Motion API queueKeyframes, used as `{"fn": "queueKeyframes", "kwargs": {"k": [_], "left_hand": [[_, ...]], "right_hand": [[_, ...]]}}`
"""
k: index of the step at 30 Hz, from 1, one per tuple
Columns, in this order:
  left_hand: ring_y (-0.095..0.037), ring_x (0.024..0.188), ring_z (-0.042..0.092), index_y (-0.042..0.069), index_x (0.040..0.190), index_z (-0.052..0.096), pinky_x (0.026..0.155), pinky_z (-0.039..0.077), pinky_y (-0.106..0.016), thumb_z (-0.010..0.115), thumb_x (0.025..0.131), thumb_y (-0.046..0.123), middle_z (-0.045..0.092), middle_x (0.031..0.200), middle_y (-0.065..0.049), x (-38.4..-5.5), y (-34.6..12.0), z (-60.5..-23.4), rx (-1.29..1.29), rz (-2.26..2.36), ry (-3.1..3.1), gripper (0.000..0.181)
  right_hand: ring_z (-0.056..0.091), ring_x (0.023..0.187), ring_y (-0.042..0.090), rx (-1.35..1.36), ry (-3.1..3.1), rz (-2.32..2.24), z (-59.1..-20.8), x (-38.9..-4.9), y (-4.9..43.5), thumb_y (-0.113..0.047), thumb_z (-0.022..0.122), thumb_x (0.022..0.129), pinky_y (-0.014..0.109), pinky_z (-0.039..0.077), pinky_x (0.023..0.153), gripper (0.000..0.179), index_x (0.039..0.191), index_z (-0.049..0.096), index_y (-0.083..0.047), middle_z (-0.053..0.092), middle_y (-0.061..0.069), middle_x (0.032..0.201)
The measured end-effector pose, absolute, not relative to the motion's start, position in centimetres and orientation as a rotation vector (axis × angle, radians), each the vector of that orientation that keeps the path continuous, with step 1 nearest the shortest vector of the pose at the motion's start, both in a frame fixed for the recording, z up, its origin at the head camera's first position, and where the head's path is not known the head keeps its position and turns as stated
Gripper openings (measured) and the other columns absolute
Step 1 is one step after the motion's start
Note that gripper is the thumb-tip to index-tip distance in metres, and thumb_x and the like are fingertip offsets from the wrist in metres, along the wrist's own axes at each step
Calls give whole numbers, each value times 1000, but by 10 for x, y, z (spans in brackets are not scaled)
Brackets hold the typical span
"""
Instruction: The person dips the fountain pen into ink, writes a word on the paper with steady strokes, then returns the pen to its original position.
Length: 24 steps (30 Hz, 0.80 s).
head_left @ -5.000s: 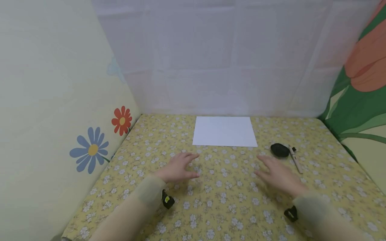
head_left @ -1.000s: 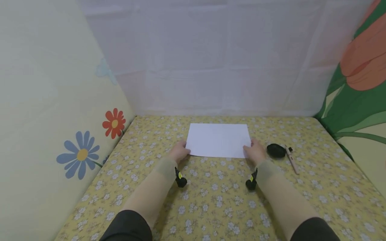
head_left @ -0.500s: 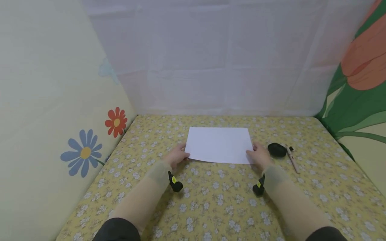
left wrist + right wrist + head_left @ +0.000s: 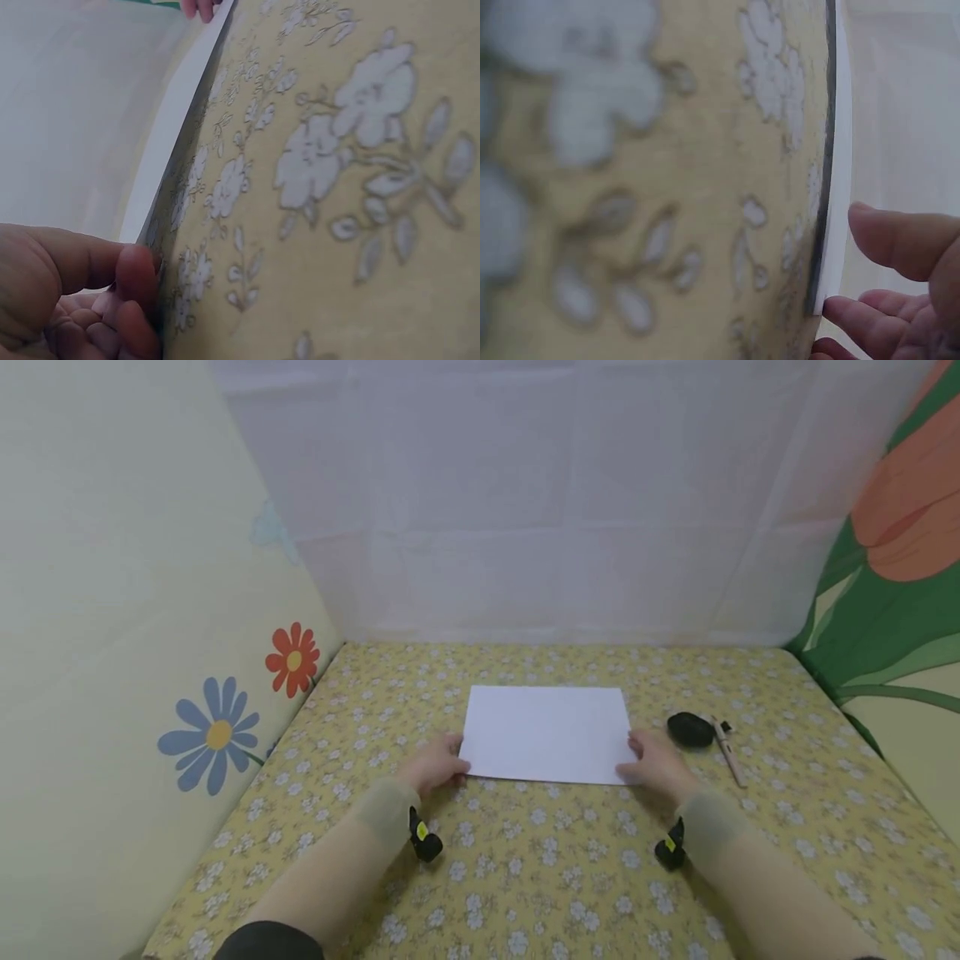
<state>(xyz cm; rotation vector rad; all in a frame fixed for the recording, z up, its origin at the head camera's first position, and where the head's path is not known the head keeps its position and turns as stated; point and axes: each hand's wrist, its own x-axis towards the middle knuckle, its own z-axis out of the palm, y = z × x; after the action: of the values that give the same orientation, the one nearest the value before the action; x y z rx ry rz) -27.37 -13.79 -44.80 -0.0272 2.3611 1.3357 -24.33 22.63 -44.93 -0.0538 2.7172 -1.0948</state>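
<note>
A blank white sheet of paper (image 4: 546, 733) lies in the middle of the flowered tabletop in the head view, its long side toward me. At its near left corner, my left hand (image 4: 437, 763) pinches the paper, thumb on top; in the left wrist view the fingers (image 4: 139, 330) curl below the thumb. My right hand (image 4: 658, 765) is at the near right corner. Its thumb (image 4: 900, 236) stands raised off the sheet in the right wrist view, while a fingertip touches the paper's corner. A thin dark shadow runs along the near edge of the sheet.
Right of the right hand lie a black oval object (image 4: 690, 730) and a slim pale pink pen-like stick (image 4: 729, 755) with a small black piece beside it. The yellow flowered tablecloth (image 4: 525, 877) covers the table. A white cloth (image 4: 555, 510) hangs behind.
Both hands were apart from the sheet five seconds ago. They have since drawn it toward me; its near edge, slightly bowed half a second ago, now lies straighter. The right thumb now stands off it.
</note>
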Motion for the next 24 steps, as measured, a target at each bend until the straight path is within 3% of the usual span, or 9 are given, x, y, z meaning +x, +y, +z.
{"fn": "queueKeyframes", "kwargs": {"k": [4,7,10,14,18,21,24], "left_hand": [[-19,70,64,8,150,33,100,39,-44,65,91,11,67,97,-8,-266,-140,-448,-14,1233,2421,67],[-19,70,63,8,149,35,103,36,-47,66,91,14,67,86,-8,-261,-141,-448,23,1186,2457,66],[-21,71,61,8,150,35,98,39,-46,66,91,17,67,79,-9,-256,-142,-448,49,1164,2454,67],[-20,83,58,10,149,37,91,43,-44,68,90,21,66,100,-8,-250,-143,-449,69,1125,2474,68],[-19,95,57,11,149,38,98,41,-44,70,89,22,61,116,-7,-244,-143,-452,67,1151,2477,68],[-19,88,58,13,149,37,94,43,-42,70,89,22,64,108,-7,-239,-142,-452,55,1183,2457,69],[-18,74,57,15,150,35,77,48,-36,69,89,21,65,91,-7,-235,-141,-451,73,1197,2434,70]], "right_hand": [[29,136,47,-88,2729,-1034,-451,-235,230,-19,69,88,56,22,110,80,147,24,10,33,29,148],[28,135,47,-113,2723,-1024,-450,-227,232,-20,70,88,57,22,110,80,147,25,9,33,29,147],[29,134,49,-128,2721,-1019,-447,-219,233,-20,71,88,59,22,109,79,146,26,10,34,30,147],[27,135,49,-121,2720,-1003,-447,-211,233,-21,72,86,60,20,109,81,146,27,10,33,29,147],[28,135,49,-127,2725,-983,-449,-205,234,-20,73,86,60,21,109,81,146,28,9,33,28,147],[31,133,49,-144,2729,-968,-448,-201,235,-20,73,85,60,24,108,80,145,29,10,34,29,146],[33,132,49,-134,2729,-957,-447,-197,236,-21,73,85,60,25,107,80,146,30,8,35,29,146]]}}
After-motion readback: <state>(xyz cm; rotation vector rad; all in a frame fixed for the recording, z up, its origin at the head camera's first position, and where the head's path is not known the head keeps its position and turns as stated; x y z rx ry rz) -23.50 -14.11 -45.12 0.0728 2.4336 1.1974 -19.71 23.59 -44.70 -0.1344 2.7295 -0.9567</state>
